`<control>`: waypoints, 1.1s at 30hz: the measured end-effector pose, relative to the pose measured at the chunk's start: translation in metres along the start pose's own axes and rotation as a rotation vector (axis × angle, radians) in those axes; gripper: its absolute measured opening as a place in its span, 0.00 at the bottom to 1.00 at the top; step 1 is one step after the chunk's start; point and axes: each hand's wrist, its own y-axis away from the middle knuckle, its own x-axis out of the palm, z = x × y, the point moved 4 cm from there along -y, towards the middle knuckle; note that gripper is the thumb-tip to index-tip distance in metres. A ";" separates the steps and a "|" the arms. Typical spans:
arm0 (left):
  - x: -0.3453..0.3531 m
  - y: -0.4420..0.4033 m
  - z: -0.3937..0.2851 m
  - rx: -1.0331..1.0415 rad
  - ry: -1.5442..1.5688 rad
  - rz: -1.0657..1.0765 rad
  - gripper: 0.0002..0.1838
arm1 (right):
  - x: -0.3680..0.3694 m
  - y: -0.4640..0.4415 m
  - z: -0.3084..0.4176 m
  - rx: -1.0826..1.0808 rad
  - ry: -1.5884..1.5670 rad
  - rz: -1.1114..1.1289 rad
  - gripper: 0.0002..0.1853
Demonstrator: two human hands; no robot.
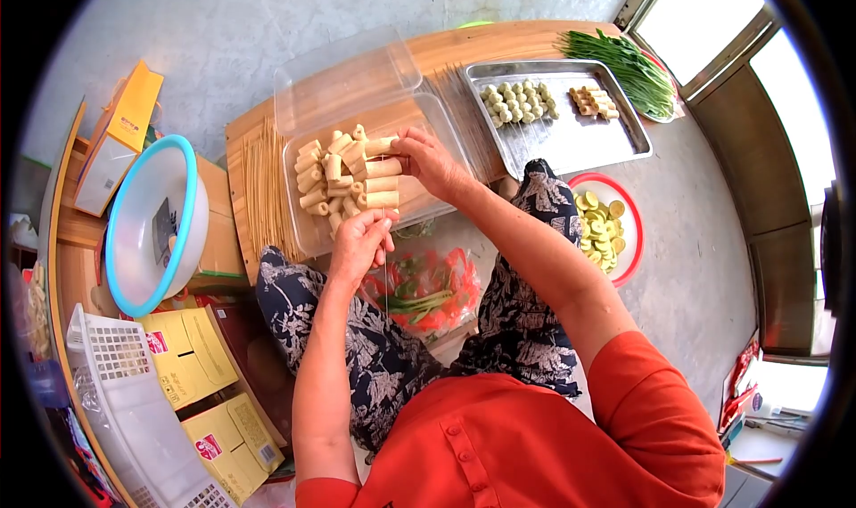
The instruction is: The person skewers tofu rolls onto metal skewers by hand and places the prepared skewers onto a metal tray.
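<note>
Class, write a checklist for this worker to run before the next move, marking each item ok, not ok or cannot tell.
1. Right hand on a roll: ok, at the row's far end.
2. Left hand on the skewer: ok, at the near end.
3. Loose rolls in the box: ok, piled.
4. Tray nearby: ok, right of the box.
5. Fingers safe from the skewer's tip: cannot tell, tip hidden.

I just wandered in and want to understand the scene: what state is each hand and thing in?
Left hand, pinching a thin stick
Right hand, pinching the end roll of a row
Other rolls, heaped
Clear box, open
Metal tray, uncovered, part filled
Pale balls, clustered
Red-rimmed bowl, uncovered
Yellow-green slices, cut and piled
Blue-rimmed basin, uncovered
Long greens, bunched
Wooden sticks, loose, side by side
</note>
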 end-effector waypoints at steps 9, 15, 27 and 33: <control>-0.005 -0.004 -0.002 0.042 0.044 -0.088 0.11 | 0.005 0.003 0.001 0.043 0.009 -0.045 0.14; -0.022 -0.011 0.003 0.170 0.153 -0.285 0.10 | -0.005 0.026 -0.006 0.181 0.425 0.041 0.19; -0.025 -0.003 -0.010 0.251 0.321 -0.505 0.09 | 0.059 0.110 -0.027 0.203 0.773 0.203 0.09; -0.010 -0.011 -0.012 0.310 0.406 -0.447 0.16 | 0.059 0.117 0.001 0.133 0.828 0.109 0.07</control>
